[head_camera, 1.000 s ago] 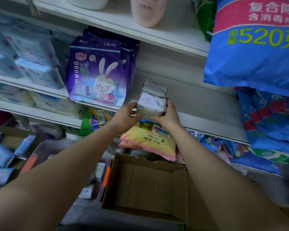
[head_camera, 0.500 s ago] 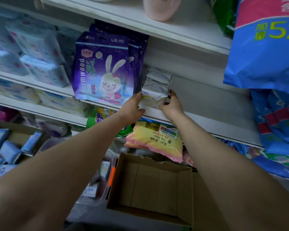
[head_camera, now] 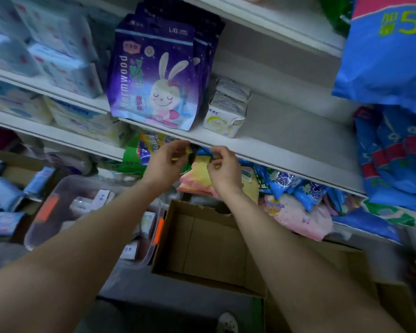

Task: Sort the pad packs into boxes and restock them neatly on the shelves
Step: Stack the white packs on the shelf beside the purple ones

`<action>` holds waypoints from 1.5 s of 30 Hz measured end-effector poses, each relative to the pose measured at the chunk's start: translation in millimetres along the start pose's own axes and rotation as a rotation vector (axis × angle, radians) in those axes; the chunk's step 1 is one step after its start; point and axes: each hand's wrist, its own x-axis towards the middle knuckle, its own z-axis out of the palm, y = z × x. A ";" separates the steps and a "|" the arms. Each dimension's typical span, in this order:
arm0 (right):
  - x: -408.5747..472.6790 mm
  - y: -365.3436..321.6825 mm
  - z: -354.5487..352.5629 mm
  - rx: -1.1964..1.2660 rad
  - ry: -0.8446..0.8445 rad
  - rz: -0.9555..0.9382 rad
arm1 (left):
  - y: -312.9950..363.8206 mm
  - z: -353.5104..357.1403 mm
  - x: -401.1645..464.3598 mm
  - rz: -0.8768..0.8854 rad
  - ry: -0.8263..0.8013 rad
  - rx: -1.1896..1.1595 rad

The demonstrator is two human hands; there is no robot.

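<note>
White pad packs [head_camera: 226,108], two stacked one on the other, stand on the white middle shelf [head_camera: 286,140], just beside and right of the purple rabbit-print bags [head_camera: 154,78]; the lower pack bears "ABC" lettering on its front end, and the long axis of each runs back into the shelf, short printed end facing out. Neither hand touches them. Left hand [head_camera: 165,164] and right hand [head_camera: 223,170] hang close together below the shelf's front edge, fingers loosely curled, gripping nothing that can be made out. Behind the hands lies a yellow and pink soft bag [head_camera: 197,179] on the lower level, with blue patterned packets [head_camera: 291,186] to its right and a pale pink bag [head_camera: 300,217] near them. Brown open cardboard box [head_camera: 202,241] sits below the hands, its flaps up. Clear plastic tub [head_camera: 58,207] with orange latches stands to the box's left, holding small white packets. Pale blue packs [head_camera: 5,195] lie in a cardboard tray at far left. Large blue bag [head_camera: 384,58] with yellow-green numerals hangs at upper right. Pale wrapped packs [head_camera: 58,58] fill the shelves at upper left.
</note>
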 end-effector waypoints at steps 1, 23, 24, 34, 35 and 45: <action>-7.7 0.2 10.9 -0.013 -0.038 -0.014 | -10.9 -5.8 -7.2 -0.014 0.020 0.015; -102.7 121.3 326.0 -0.208 -0.696 0.018 | -350.4 -82.0 -138.6 -0.456 -0.019 0.447; -101.9 123.8 337.0 -0.221 -0.711 0.026 | -362.1 -82.2 -135.3 -0.476 -0.027 0.464; -108.5 144.5 411.9 -0.318 -0.646 0.068 | -429.5 -73.7 -102.4 -0.642 0.006 0.713; -110.9 145.0 416.4 -0.263 -0.573 0.117 | -431.5 -73.3 -101.5 -0.650 0.027 0.715; -95.2 136.1 417.5 0.161 -0.441 0.989 | -419.2 -65.6 -100.9 -0.676 -0.093 0.717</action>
